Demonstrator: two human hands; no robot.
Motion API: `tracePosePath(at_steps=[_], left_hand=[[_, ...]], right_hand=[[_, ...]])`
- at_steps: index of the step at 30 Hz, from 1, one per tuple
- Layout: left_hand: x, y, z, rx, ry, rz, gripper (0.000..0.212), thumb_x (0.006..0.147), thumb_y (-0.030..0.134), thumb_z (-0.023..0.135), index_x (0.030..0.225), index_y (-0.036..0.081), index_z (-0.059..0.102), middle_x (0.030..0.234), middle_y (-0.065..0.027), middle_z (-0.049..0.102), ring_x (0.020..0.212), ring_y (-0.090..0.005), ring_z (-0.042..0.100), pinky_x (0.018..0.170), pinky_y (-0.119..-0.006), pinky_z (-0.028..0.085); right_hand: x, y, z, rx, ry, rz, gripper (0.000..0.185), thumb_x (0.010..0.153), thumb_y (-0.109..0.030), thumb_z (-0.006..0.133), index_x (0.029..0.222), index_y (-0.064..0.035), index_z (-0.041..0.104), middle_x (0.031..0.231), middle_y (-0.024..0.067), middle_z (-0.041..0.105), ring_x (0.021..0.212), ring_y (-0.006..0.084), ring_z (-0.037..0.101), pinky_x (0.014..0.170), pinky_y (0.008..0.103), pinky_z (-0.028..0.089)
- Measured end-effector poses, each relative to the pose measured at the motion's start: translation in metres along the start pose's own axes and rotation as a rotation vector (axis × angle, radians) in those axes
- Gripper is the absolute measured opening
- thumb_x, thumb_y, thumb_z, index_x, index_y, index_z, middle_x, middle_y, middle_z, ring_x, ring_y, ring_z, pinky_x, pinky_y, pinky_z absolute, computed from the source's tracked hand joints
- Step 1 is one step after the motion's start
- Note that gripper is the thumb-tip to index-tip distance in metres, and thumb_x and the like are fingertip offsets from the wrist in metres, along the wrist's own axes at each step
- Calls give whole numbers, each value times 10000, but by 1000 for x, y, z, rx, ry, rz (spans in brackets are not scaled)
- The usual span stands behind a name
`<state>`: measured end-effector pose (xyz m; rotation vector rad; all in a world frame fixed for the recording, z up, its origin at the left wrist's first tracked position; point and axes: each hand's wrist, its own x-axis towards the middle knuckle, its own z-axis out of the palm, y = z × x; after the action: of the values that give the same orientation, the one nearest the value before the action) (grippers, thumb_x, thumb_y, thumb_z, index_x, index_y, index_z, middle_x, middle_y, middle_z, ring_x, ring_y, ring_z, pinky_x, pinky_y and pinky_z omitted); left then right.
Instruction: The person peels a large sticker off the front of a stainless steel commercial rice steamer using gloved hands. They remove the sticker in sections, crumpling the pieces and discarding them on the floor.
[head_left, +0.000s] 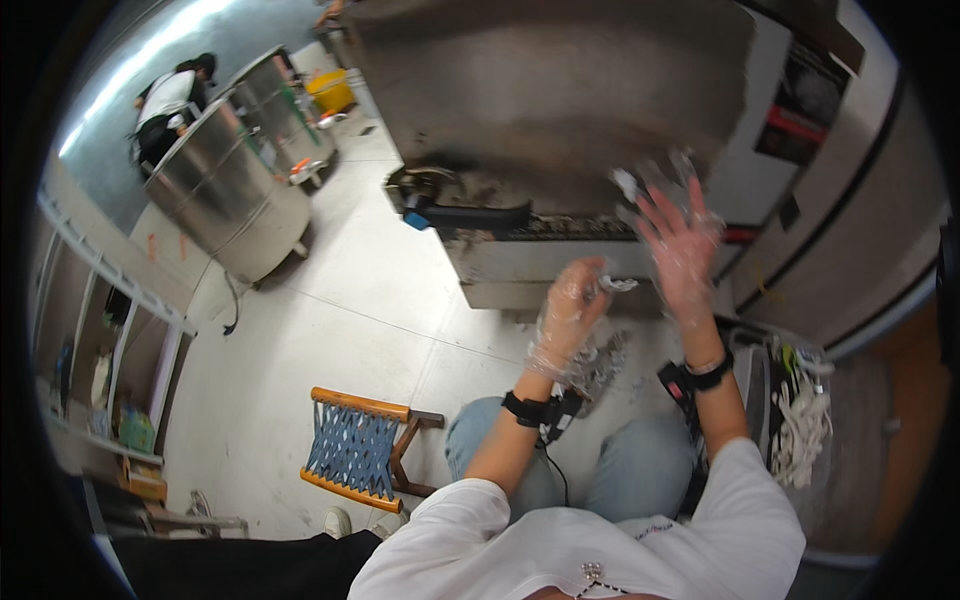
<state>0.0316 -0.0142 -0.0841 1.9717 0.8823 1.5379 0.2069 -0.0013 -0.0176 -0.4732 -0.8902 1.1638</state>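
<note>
My right hand (682, 262) is raised with its fingers spread, inside a loose clear plastic glove whose empty tips stick out past the fingers. My left hand (571, 311), gloved the same way, has bent fingers, and crumpled clear plastic stands out from its fingertips; whether it grips anything cannot be made out. Both hands are in front of a stained metal cabinet (555, 97). Along its lower ledge lies a dark bar or handle (480, 217) with a blue end, amid brown grime. Beneath my left hand, a crumpled clear plastic piece (604, 367) lies near my knees.
A folding stool (352, 442) with a blue woven seat stands to my left. Further left are large metal drums (225, 187), a bending person (169, 105) and shelving (112, 352). White gloves or cloths (802, 427) fill a container at right. Someone's shoes (337, 521) show behind the stool.
</note>
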Motion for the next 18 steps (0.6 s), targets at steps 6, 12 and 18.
tracePosePath(at_steps=[6, 12, 18], left_hand=[[1, 25, 0, 46, -92, 58, 507, 837, -73, 548, 1329, 26, 482, 1165, -185, 612, 976, -340, 633, 875, -429, 484], [4, 58, -19, 261, -169, 93, 438, 849, 135, 639, 1265, 50, 531, 1085, -165, 628, 914, -291, 634, 795, -363, 506], [8, 75, -2, 538, -241, 163, 215, 815, 192, 670, 974, 90, 569, 904, -77, 646, 838, -320, 626, 681, -427, 498]], right_hand=[[27, 16, 23, 75, -77, -156, 1035, 731, -685, 670, 1542, -397, 94, 1616, 31, 161, 1455, 323, 201, 1153, 549, 156], [27, 24, 23, -19, -121, -184, 1011, 778, -701, 613, 1549, -378, 43, 1619, 38, 147, 1456, 302, 210, 1155, 530, 136], [20, 29, 30, -172, -218, -264, 972, 833, -660, 598, 1551, -366, 13, 1624, 55, 115, 1461, 298, 196, 1157, 510, 145]])
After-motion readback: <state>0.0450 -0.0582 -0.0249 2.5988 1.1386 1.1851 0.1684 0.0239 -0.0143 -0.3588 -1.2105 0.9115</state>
